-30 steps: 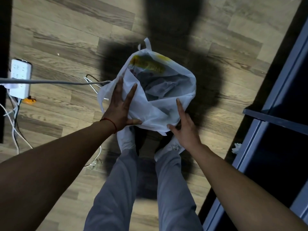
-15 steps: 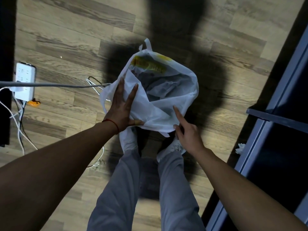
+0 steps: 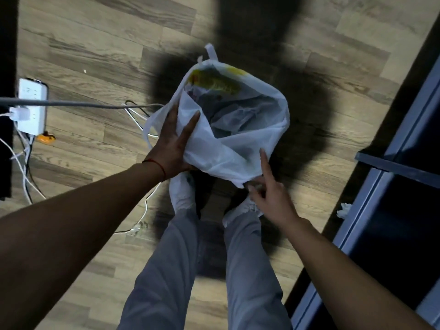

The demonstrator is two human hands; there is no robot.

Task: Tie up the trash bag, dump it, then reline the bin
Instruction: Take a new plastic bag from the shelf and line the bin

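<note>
A white translucent trash bag (image 3: 238,144) sits on the wooden floor in front of my feet, its mouth open, with yellow packaging and crumpled waste inside. One handle loop sticks up at the far rim, another hangs at the left. My left hand (image 3: 172,145) lies flat against the bag's left side, fingers spread, thumb under the near edge. My right hand (image 3: 269,196) is at the bag's near right corner, index finger pointing up along the plastic, thumb and other fingers curled near the edge. No bin is in view.
A white power strip (image 3: 32,108) with a plugged charger and several cables (image 3: 23,167) lies at the left. A grey cord (image 3: 83,104) runs across to the bag. A dark shelf frame (image 3: 392,163) stands at the right, crumpled paper (image 3: 344,210) by its base.
My right hand has slid back toward me, from lying on the bag's near wall to its lower corner, with fingers curling. The left hand has stayed pressed on the left side.
</note>
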